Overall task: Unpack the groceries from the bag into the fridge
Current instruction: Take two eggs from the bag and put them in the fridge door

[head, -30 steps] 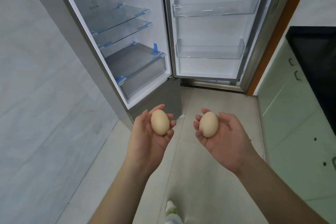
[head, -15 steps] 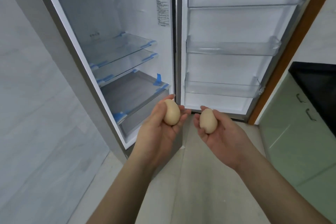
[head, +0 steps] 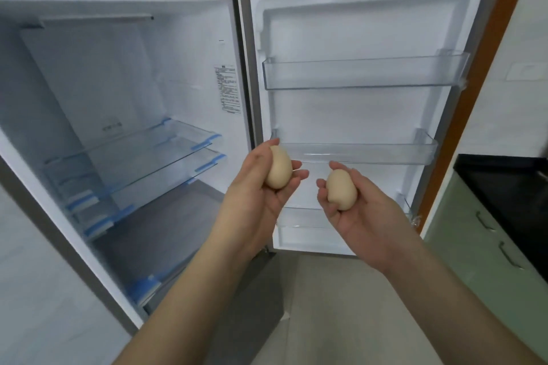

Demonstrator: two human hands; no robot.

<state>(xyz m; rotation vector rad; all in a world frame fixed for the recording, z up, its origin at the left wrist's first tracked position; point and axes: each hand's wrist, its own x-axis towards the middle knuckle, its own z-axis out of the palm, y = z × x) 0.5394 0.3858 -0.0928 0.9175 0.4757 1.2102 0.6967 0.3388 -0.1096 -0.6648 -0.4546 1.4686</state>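
While cradling one egg (head: pixel 278 167) in left hand (head: pixel 257 190), another (head: pixel 341 190) in right hand (head: pixel 363 210), fingers curled gently against cracking, aimed at door bin (head: pixel 385 154) at twelve o'clock.

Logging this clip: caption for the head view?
Each hand, left hand and right hand, holds an egg before the open fridge.

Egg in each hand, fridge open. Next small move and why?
Probably carry the left hand forward and set its egg into the middle door bin. That egg already sits level with the bin's front lip, and the bin looks bare. The right hand holds the second egg lower, so it likely goes after.
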